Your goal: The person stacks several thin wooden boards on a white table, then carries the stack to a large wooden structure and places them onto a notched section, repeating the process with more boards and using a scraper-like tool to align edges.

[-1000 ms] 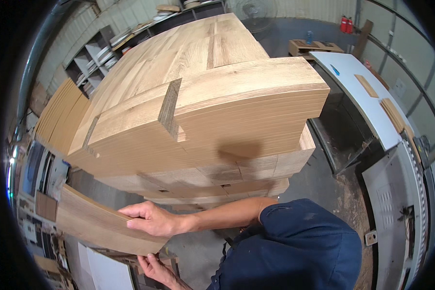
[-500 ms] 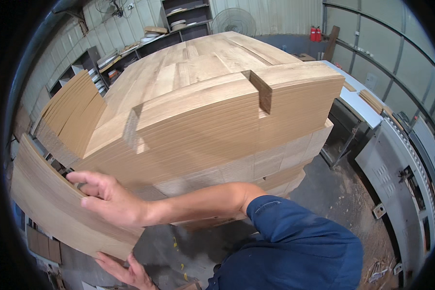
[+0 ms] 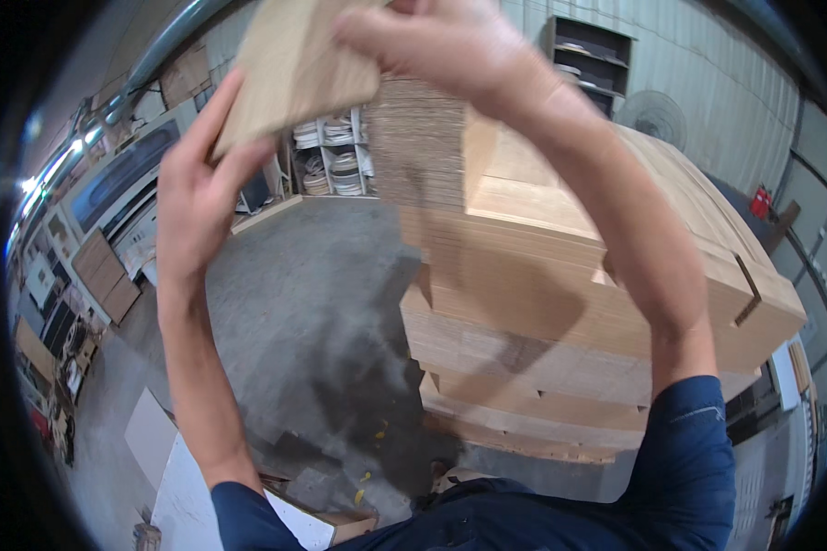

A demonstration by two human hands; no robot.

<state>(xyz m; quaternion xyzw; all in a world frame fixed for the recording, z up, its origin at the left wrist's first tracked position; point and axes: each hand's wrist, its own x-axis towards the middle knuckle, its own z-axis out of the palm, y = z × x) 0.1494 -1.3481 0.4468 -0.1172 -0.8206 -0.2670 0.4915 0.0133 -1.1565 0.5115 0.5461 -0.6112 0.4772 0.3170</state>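
Note:
Up at the top of the view, a light wooden board (image 3: 299, 69) is raised and tilted, its top end cut off by the frame. My left hand (image 3: 198, 179) grips its lower left corner between thumb and fingers. On the board's right edge, my right hand (image 3: 441, 46) is closed, somewhat blurred, with part of its fingers out of sight. To the right of the board stands a tall stack of large wooden panels (image 3: 515, 271) with notched edges. On its near left corner rests a smaller stack of narrow boards (image 3: 420, 147), partly behind my right hand.
A white panel (image 3: 188, 500) lies low at the left near my left forearm. Dark shelves (image 3: 590, 55), a standing fan (image 3: 651, 115) and a red fire extinguisher (image 3: 760, 202) are along the far wall. A large machine (image 3: 124, 179) stands at the far left. Grey floor (image 3: 285, 266) lies between.
The board has gone from low beside the stack up to the top of the view, held in both hands. My view has turned left, so the panel stack now sits farther right.

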